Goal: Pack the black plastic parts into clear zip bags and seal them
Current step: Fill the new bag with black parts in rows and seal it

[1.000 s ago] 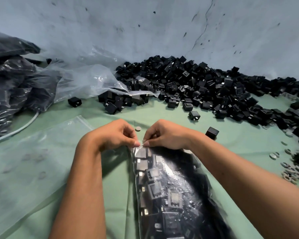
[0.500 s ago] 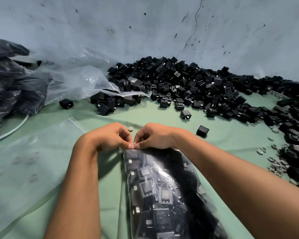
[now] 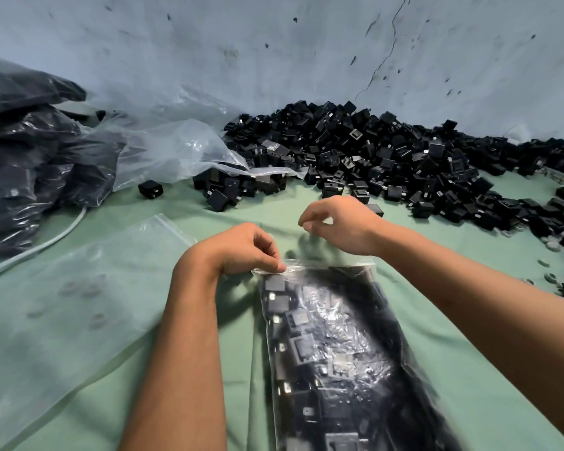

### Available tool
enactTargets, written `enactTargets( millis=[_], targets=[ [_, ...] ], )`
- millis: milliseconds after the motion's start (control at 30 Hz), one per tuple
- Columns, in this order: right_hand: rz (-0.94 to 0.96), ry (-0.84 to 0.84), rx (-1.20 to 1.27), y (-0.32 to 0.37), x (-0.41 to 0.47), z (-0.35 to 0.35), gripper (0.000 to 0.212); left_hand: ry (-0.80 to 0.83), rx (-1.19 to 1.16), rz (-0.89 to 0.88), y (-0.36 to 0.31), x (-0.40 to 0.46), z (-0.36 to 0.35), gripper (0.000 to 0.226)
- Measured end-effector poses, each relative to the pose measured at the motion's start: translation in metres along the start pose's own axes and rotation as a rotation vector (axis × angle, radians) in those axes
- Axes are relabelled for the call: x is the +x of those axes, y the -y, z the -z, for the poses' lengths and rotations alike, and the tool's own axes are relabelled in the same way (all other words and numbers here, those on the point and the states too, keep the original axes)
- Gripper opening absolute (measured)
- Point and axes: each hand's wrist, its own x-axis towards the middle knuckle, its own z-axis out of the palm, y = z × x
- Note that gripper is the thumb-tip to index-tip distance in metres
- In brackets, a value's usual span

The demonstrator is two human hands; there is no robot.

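The filled bag (image 3: 336, 346) lies lengthwise at lower centre of the frame on the green desk (image 3: 469, 369), packed with black parts and with its zip edge pointing away from the person. The left hand (image 3: 241, 252) pinches the left corner of that zip edge between thumb and fingertips, probably to anchor the bag so the strip can be pressed shut along its length. The right hand (image 3: 336, 222) hangs just above and beyond the right part of the zip, fingers loosely curled and holding nothing; its outline is blurred, so how near it is to the plastic cannot be judged. Whether the seal is closed the whole way across is not clear from here.

To the left, an empty bag (image 3: 79, 288) lies flat on the desk, within easy reach for the next fill. In the upper middle and right, the loose parts (image 3: 388, 157) are heaped against the wall (image 3: 274, 43), with a few strays closer to the hands. A crumpled clear sheet (image 3: 176, 151) spills over the heap's left edge, and at far left finished bags (image 3: 30, 157) are piled up out of the working space.
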Motion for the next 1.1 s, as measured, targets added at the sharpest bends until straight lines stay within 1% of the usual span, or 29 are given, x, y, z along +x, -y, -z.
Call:
enactTargets(
  millis=[67,133,200,300,400,567,700,800,900,967,1033,1100],
  targets=[
    [0.011,0.135,0.094,0.002,-0.004,-0.002,0.014,0.003,0.032,-0.039,-0.001,0.001,-0.001,0.02],
    [0.059,0.243,0.102,0.008,-0.008,-0.009,0.011,0.01,0.032,-0.066,0.0,0.001,-0.001,0.018],
    [0.084,0.265,0.163,0.012,-0.008,-0.018,0.008,0.025,0.006,-0.08,0.003,0.0,-0.002,0.02],
    [0.055,0.296,0.248,0.013,-0.005,-0.025,0.006,0.052,-0.024,-0.075,0.005,0.001,-0.001,0.022],
    [0.048,0.341,0.258,0.012,-0.004,-0.026,0.008,0.052,-0.028,-0.076,0.005,0.002,-0.002,0.02],
    [0.022,0.325,0.127,0.004,-0.006,-0.015,0.01,0.025,-0.063,-0.087,0.008,0.002,-0.001,0.014],
    [0.046,0.366,0.088,0.005,-0.007,-0.014,0.013,0.048,-0.068,-0.032,0.006,0.004,-0.001,0.019],
    [-0.009,0.32,0.129,0.0,-0.011,-0.011,0.01,0.067,-0.007,0.043,0.005,0.008,0.005,0.021],
    [-0.072,0.334,0.139,-0.012,-0.02,-0.003,0.01,0.076,0.058,0.045,0.004,0.01,0.004,0.019],
    [-0.058,0.349,0.109,-0.014,-0.023,-0.001,0.01,0.07,0.097,0.044,0.002,0.01,0.003,0.02],
    [-0.025,0.328,0.042,-0.012,-0.023,-0.003,0.012,0.061,0.153,0.044,-0.004,0.011,0.001,0.021],
    [-0.014,0.288,0.02,-0.009,-0.024,-0.007,0.011,0.034,0.21,0.023,-0.012,0.017,-0.008,0.014]
  ],
)
